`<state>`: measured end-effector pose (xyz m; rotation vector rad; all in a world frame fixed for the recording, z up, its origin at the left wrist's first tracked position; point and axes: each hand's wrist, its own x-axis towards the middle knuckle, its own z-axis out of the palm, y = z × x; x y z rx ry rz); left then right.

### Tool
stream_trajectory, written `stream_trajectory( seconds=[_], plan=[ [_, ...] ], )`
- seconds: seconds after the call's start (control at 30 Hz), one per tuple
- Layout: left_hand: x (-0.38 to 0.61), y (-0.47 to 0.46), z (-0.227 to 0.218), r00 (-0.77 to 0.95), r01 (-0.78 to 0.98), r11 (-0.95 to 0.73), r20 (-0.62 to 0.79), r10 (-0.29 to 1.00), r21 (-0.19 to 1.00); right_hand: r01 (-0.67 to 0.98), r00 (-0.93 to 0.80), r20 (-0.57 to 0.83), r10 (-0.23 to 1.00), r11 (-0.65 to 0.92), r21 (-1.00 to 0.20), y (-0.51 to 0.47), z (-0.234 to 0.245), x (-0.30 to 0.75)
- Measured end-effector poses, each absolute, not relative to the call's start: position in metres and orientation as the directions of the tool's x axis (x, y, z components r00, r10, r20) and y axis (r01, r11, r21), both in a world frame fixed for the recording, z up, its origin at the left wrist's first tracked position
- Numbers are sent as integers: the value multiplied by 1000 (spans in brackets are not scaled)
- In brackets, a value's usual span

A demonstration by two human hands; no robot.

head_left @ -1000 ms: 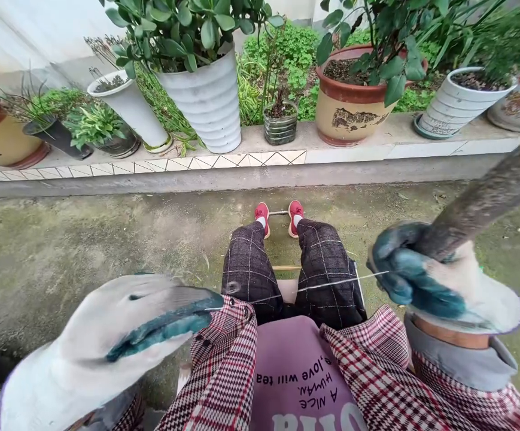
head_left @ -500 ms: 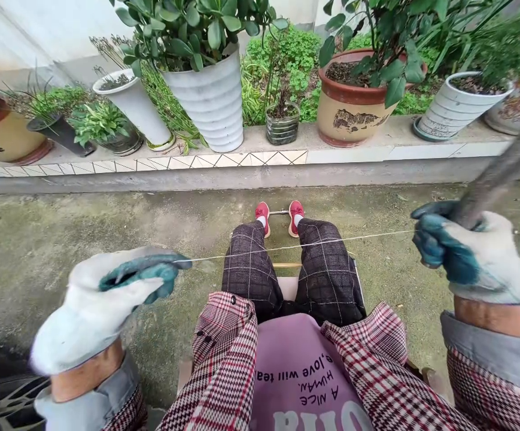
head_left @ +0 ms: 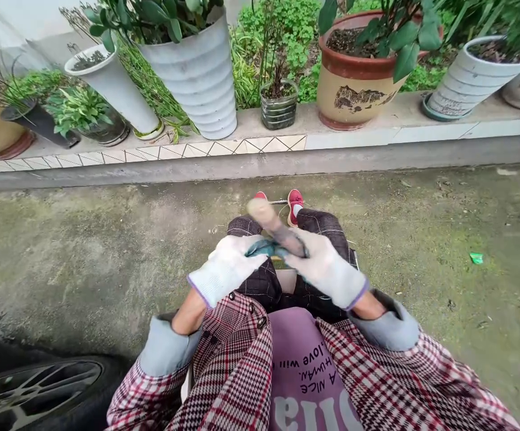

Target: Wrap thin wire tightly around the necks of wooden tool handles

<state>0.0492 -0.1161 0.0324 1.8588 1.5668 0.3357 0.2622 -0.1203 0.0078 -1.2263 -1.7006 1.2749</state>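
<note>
White-gloved in the head view, the right hand (head_left: pixel 325 264) curls round a blurred, pale-tipped brown stick (head_left: pixel 274 225), held above the checked trousers (head_left: pixel 331 230), short of the ledge's (head_left: pixel 349 140) tiled front edge; the left hand (head_left: pixel 233 263) meets it, but what it pinches I cannot tell. Handling seems under way, the stick not yet set down; blur hides anything finished on it

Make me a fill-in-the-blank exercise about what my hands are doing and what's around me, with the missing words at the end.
The left hand and right hand wear fabric gloves with teal fingers and ____ backs.
The round brown wooden stick with a pale end is gripped in the ____ hand.
The black-tyred spoked wheel shows in the picture's lower ____ corner.
The pale-soled shoes are ____.

Missing words: white; right; left; red.
</note>
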Motion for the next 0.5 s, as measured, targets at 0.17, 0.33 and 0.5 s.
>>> stream_trajectory(
  seconds=[0.17,0.33,0.5],
  plan=[
    [40,-112,25,257,595,50,-249,934,802,277,-205,-112,972,-52,-959,-113,-20,270],
    [19,-111,20,164,412,360,-457,874,837,137,60,-266,962,-272,-953,-101,-30,314],
    [8,-111,22,200,279,446,-506,839,850,149,220,-303,927,-339,-929,-87,-62,341]
  ],
)
